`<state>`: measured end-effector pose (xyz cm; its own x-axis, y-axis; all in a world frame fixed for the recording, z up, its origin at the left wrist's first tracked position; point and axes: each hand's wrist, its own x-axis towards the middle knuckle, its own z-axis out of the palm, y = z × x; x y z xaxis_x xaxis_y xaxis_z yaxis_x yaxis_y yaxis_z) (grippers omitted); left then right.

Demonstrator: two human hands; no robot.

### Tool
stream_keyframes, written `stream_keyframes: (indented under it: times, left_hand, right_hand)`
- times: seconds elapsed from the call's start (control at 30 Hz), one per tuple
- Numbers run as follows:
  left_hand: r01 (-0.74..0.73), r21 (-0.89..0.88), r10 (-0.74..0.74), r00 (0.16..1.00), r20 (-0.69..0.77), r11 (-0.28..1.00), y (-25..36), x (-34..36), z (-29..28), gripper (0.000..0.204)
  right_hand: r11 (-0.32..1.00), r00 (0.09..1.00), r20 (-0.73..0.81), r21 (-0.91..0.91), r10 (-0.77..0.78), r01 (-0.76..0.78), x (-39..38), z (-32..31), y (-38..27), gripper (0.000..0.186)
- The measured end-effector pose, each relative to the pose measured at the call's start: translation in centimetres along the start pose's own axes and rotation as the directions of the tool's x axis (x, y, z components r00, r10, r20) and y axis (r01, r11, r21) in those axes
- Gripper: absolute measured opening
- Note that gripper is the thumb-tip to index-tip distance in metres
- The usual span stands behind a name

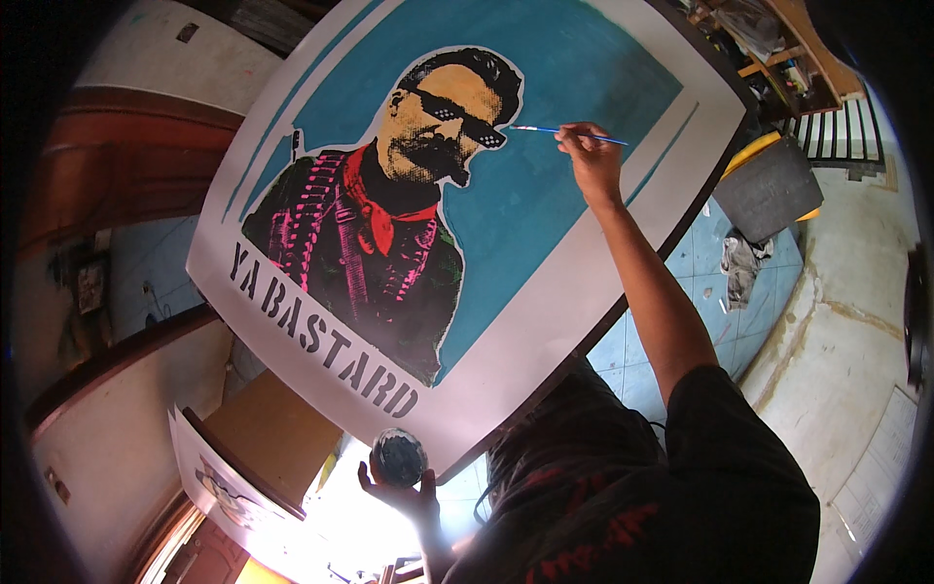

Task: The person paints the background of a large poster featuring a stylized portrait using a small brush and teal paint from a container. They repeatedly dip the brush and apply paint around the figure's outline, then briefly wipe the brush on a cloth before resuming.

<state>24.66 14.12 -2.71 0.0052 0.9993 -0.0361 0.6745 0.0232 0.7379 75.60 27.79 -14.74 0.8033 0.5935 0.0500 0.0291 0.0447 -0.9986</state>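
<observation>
My right hand pinches a thin blue paintbrush, its tip by the dark glasses of the painted figure. The figure wears a red neckerchief and pink-marked straps against a teal ground. It is on a large white sheet with stencilled dark lettering along the lower border. Below the sheet's lower edge my left hand holds a small round container, its inside dark grey. Whether the bristles touch the sheet I cannot tell.
A wooden shelf with clutter stands at the far right. Beneath it are a dark board with yellow edges and a crumpled grey cloth on blue floor tiles. Another picture sheet leans at the lower left, beside a brown panel.
</observation>
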Motion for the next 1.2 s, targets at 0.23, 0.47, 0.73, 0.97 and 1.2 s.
stream_keyframes:
  times: [0.23,0.47,0.73,0.97,1.2]
  left_hand:
    - [-0.016,-0.084,0.016,1.000,-0.003,0.996,0.5,0.3,0.1,0.097]
    - [0.015,-0.131,-0.017,1.000,-0.018,0.991,0.2,-0.2,0.0,0.100]
    - [0.026,-0.083,-0.027,1.000,-0.008,0.996,-1.1,-1.1,-0.6,0.101]
    - [0.022,-0.186,-0.030,0.999,-0.044,0.982,-0.2,-0.9,-0.5,0.105]
    - [-0.090,-0.369,0.074,0.996,-0.057,0.925,1.1,0.4,-1.0,0.106]
  right_hand:
    - [0.998,1.000,-0.020,0.066,-0.015,0.016,-1.6,-0.2,-1.0,0.013]
    - [0.995,0.991,0.127,0.090,-0.052,0.041,-3.3,2.6,0.3,0.009]
    - [0.996,0.979,0.183,0.028,-0.091,0.087,-2.8,3.4,1.0,0.009]
    - [0.993,1.000,0.028,0.117,0.008,-0.012,-3.9,1.2,-1.5,0.016]
    - [0.980,0.979,-0.098,0.107,0.178,-0.167,-7.9,-6.5,-7.2,0.015]
